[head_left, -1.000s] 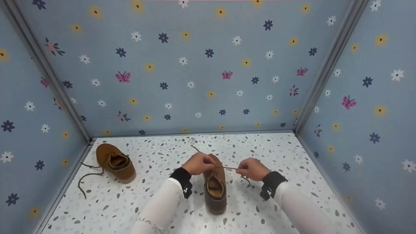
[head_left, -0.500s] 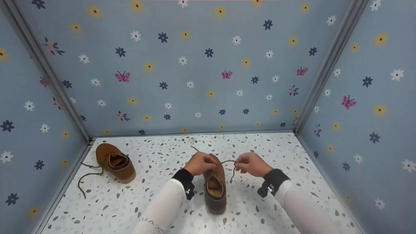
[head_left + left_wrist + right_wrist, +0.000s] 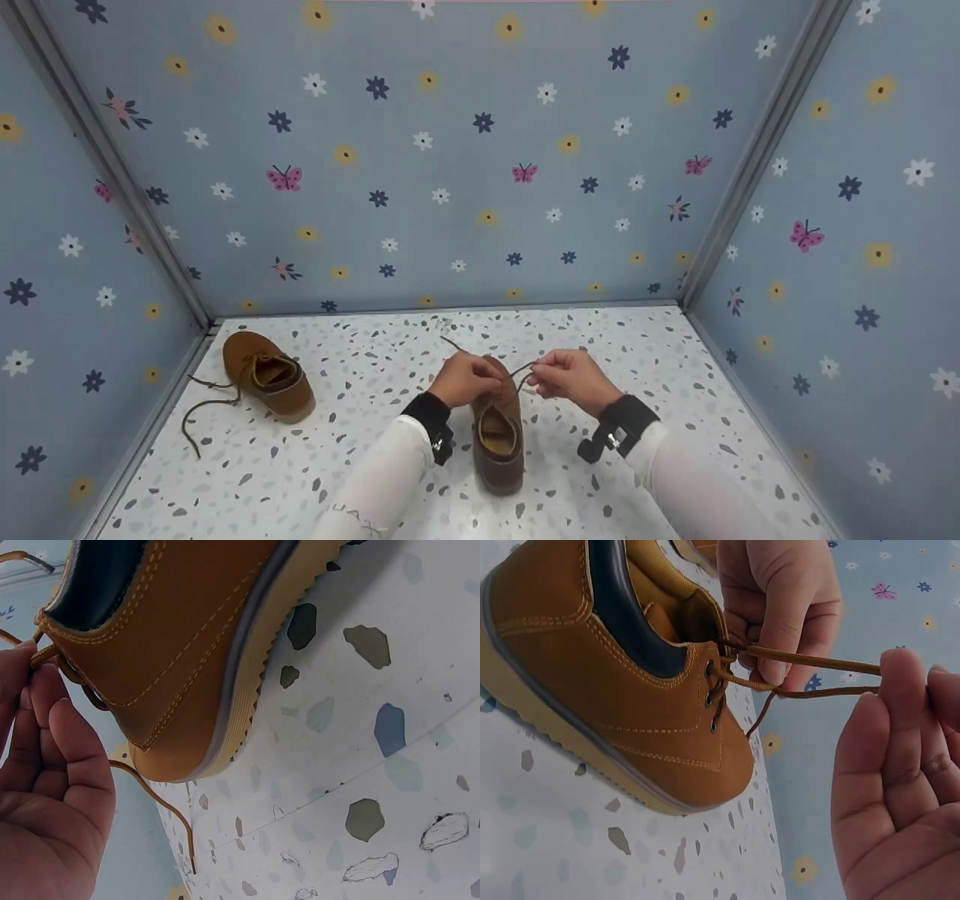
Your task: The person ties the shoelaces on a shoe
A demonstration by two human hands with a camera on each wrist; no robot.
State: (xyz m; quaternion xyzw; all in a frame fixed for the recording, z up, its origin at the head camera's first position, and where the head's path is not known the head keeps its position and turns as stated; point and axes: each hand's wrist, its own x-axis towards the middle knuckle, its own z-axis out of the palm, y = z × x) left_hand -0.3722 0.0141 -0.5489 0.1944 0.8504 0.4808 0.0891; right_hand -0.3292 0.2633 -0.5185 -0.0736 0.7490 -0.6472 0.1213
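Observation:
A brown lace-up shoe (image 3: 499,461) with a dark padded collar stands upright on the floor, its toe toward the back wall. Over its lacing, my left hand (image 3: 469,379) pinches the lace between thumb and index finger; the left wrist view shows that hand (image 3: 60,780) beside the eyelets. A loose lace end (image 3: 176,814) trails past its fingers. My right hand (image 3: 574,381), just right of the shoe, pinches a shoelace (image 3: 817,660). Two strands run from its fingers to the left hand and shoe. The right fingertips partly hide where the strands meet.
A second brown shoe (image 3: 292,401) stands at the left, its untied lace (image 3: 191,420) spread on the speckled floor (image 3: 360,420). Blue flowered panels (image 3: 450,172) enclose the back and both sides.
My right hand has moved left, closer to the shoe. The lace, stretched straight between the hands a second ago, now doubles back from the right fingers. The left hand stays nearly in place.

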